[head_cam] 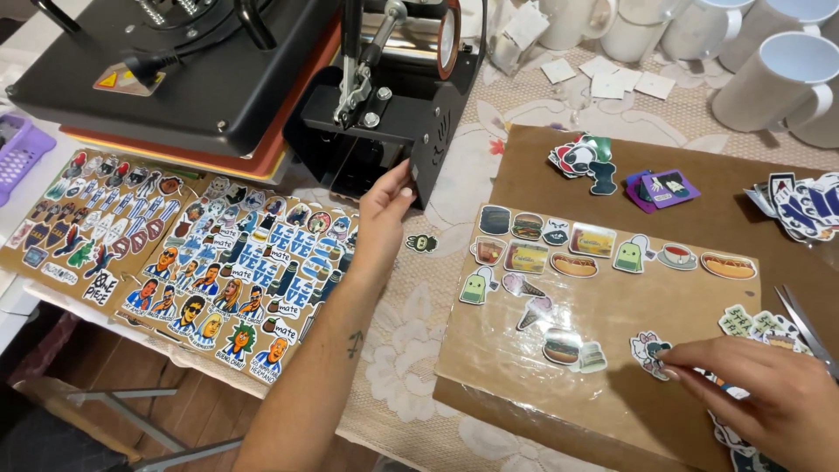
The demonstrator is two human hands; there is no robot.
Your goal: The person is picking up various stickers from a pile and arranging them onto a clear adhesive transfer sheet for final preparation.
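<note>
Right hand [769, 393] pinches a sticker [649, 351]; left hand [382, 210] touches the mug press [393, 105].

Heat press [175, 79] and far mugs [769, 79] get chopped by the top edge; scissors [808, 328] mostly cut off right, sticker faces too tiny.

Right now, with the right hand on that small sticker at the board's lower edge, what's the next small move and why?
Probably press the white cartoon sticker flat onto the cardboard sheet. The right hand pinches its edge at the sheet's bare lower part, below the food-sticker rows. The left hand rests on the black press, away from the sheet.
</note>
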